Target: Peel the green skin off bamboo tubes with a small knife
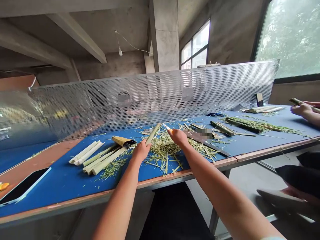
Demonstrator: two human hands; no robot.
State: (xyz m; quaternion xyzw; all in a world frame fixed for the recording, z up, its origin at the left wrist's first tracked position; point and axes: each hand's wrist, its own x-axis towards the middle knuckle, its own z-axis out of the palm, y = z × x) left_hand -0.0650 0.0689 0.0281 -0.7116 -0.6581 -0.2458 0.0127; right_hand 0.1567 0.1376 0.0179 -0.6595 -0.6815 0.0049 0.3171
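Pale green woody stalk (153, 134) slants up from my left hand (141, 150), which looks closed around its lower end above the table. My right hand (178, 136) is apart, its fingertips (170, 132) reaching towards the stalk's top; I cannot tell whether they grip anything. Smooth cream stripped stalks (97, 160) lie finished on the blue table mat (75, 186), while rough dark-green stalks (243, 125) remain at the far end, beyond heaps of wiry, shredded yellow-green fibres (162, 153).
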